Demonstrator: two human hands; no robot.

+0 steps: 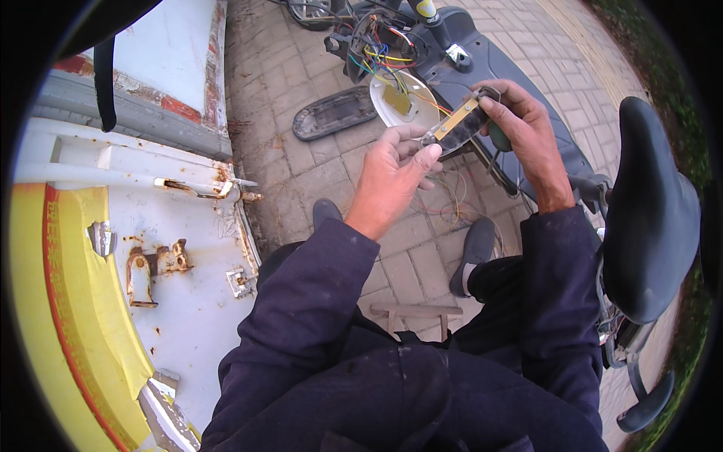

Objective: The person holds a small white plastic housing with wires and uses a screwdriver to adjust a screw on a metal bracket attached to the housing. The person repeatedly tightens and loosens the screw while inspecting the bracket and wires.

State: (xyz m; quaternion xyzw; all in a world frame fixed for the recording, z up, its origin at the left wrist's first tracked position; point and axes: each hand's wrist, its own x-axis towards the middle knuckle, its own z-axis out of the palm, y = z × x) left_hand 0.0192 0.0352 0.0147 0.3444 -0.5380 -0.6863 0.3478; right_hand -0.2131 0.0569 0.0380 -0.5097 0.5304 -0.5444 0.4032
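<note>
Between my two hands is a dark, flat, oblong part with a brass-coloured strip (458, 119) along one edge, held tilted up to the right. My left hand (390, 179) pinches its lower left end between thumb and fingers. At the upper right end, my right hand (525, 134) grips it with thumb and forefinger. A dark green handle (498, 138) with a thin shaft, apparently a screwdriver, is tucked in the right palm. Just behind the part lies a round whitish cover (410, 89), with loose coloured wires (384, 56) running above it.
A grey scooter body (506, 74) stretches across the far right, its black saddle (648, 218) close on my right. A black oblong tray-like piece (333, 113) lies on the paving. At left is a rusty white metal panel (188, 331). A small wooden stool (414, 309) shows beneath me.
</note>
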